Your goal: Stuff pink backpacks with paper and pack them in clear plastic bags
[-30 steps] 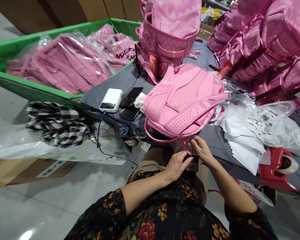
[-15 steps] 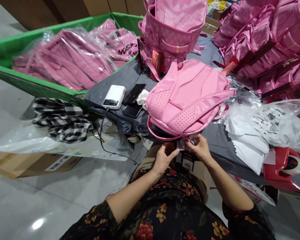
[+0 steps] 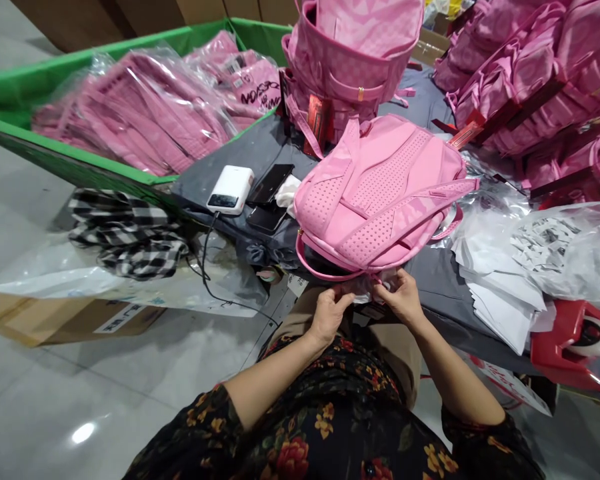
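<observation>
A pink backpack (image 3: 375, 193) lies on the grey cloth of the table (image 3: 430, 280), its perforated padded back and straps facing up. At its lower edge, my left hand (image 3: 329, 315) and my right hand (image 3: 403, 298) pinch a small piece of clear plastic (image 3: 365, 288) between them. A dark tag (image 3: 373, 311) sits just below the plastic, mostly hidden behind my hands. A thin red cord seems to join the tag to the backpack, though it is hard to make out.
Beyond the backpack stand more pink backpacks (image 3: 525, 87). A green-rimmed bin (image 3: 80, 87) holds plastic-wrapped pink backpacks. On the table lie a white power bank (image 3: 230, 190), a phone (image 3: 270, 185), white sheets (image 3: 500, 307) and a red tape dispenser (image 3: 565, 340).
My hands have moved closer together, from the dark tag up to the clear plastic at the backpack's lower edge. The tag now sits lower and mostly hidden. The whole view has shifted slightly.
</observation>
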Available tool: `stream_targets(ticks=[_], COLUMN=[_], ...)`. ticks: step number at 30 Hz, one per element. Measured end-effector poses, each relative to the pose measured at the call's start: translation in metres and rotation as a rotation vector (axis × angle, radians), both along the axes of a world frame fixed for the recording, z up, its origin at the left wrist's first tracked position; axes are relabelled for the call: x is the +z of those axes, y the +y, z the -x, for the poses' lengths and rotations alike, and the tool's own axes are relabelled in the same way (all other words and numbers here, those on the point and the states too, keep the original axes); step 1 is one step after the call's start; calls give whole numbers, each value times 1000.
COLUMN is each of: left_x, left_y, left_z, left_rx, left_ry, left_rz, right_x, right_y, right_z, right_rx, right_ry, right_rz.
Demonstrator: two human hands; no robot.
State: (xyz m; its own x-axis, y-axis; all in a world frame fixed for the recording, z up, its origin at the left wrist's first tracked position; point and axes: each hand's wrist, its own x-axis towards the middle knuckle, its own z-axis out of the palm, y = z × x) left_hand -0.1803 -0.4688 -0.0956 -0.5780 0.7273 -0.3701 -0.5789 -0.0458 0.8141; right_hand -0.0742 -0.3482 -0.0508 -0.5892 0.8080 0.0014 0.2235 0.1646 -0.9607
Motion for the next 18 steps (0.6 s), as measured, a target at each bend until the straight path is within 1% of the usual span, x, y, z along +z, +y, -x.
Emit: stream_targets(ticks=[2,5,7,9,11,14,16,18], left_x=[0,2,0,-5,-10,-14,-11,-5], left_y=[-4,3,12,20,27,35,38,39], left_z=[-2,-8,-11,-13,-14,-14,-14,-15], left_rx=[38,52,76,116,137,136,168,214], left_ry=[-71,-186,-205,-204,-211,-241,-248,-241], left_rz=[-41,-122,-121,-89,-66,-38,-22,-36], right_x=[-2,-4,-3,0,5,15,24,35], right_y=[0,1,3,8,13,15,11,3], right_z=[0,-3,-6,-12,-18,-26,-28,-29], right_rx=[1,22,64,103,104,21,-23,-24], right_ry=[-3,2,-6,-58,-138,-266,-336,-374], right_rz=[-3,3,-4,-73,-256,-702,-975,-1162])
